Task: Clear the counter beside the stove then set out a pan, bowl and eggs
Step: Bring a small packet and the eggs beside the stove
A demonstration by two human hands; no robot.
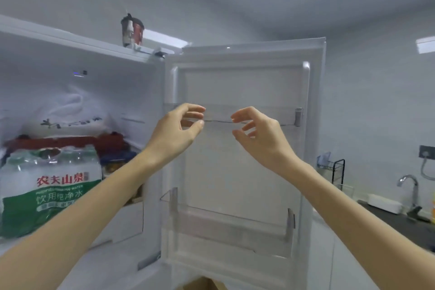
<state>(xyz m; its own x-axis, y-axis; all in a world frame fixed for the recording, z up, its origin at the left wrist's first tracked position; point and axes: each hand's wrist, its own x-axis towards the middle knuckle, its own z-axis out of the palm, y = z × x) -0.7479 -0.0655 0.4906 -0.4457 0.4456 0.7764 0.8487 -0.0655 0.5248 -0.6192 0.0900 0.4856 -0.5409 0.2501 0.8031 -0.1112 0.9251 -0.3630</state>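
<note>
Neither hand grasps anything: the left hand (179, 129) and the right hand (256, 132) are both raised with fingers loosely curled and thumbs apart from them, palms facing each other across a bare gap. They frame the clear upper door shelf (270, 115) of the open fridge door (235, 167), whose front rail runs straight through that gap. Whether any fingertip touches the rail I cannot tell. The pose reads as a reach toward that shelf, probably for eggs, since a door shelf is a usual place for them. No egg shows there, though, and the second clear shelf (235, 226), well below the hands, looks bare too. The eggs, pan and bowl are all out of view, so I judge the setting-out step hardly begun. Left of the left hand and lower, inside the fridge body, a shrink-wrapped water pack (51, 186) stands at the front. A white bag (75, 110) sits behind it, and darker items there are too blurred to name. Above the left hand, a cup (132, 30) sits on the fridge top. Far to the right of the right hand and lower, a dark counter (400, 221) carries a faucet (408, 186) and a white box (383, 203). Counted: two hands, both free, two door shelves, one water pack, one cup, one faucet, and no eggs seen.
</note>
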